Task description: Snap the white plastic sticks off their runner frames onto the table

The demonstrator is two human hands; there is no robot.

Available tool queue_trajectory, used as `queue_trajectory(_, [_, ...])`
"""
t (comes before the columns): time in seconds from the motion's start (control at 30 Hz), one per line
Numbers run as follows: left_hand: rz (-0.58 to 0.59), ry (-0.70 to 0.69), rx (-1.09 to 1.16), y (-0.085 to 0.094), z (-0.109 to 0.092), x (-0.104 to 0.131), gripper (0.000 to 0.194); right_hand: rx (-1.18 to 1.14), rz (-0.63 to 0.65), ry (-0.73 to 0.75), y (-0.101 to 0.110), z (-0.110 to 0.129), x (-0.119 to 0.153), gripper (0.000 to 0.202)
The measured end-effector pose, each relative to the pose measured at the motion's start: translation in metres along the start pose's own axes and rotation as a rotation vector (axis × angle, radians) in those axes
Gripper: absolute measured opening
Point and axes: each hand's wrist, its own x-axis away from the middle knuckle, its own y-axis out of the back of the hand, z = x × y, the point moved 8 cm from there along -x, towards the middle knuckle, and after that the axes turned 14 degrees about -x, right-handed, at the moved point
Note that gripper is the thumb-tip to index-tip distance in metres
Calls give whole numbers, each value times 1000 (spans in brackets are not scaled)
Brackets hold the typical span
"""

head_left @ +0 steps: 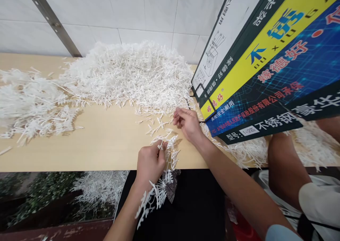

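My left hand (151, 161) is closed on a white plastic sprig (162, 188) with many thin branches. It droops from the fingers over the table's front edge towards my lap. To the right and a little farther back, my right hand (187, 123) has its fingers curled together in a pinch; whatever they hold, if anything, is too small to make out. Loose white plastic bits (159, 125) lie beside those fingertips. Behind both hands rises a big heap of white plastic pieces (132, 74).
A second white pile (34, 103) covers the left of the wooden table (111, 138). A large printed carton (260, 74) stands at the right, close to my right hand. Another person's arm (284, 159) is beyond it. More white sprigs (101, 189) hang below the table edge.
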Motion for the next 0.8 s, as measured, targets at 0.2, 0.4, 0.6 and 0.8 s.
queue_trajectory(0.2, [-38, 73, 40, 3, 5, 2, 35, 200, 330, 23, -31, 9, 16, 50])
queue_trajectory(0.4, [-29, 94, -8, 1, 5, -1, 32, 408, 358, 25, -29, 4, 18, 45])
queue_trajectory(0.6, [-37, 72, 52, 1, 6, 4, 40, 143, 24, 165, -3, 12, -1, 39])
queue_trajectory(0.8, [-127, 157, 180, 7, 14, 2, 51, 264, 283, 182, -29, 20, 19, 40])
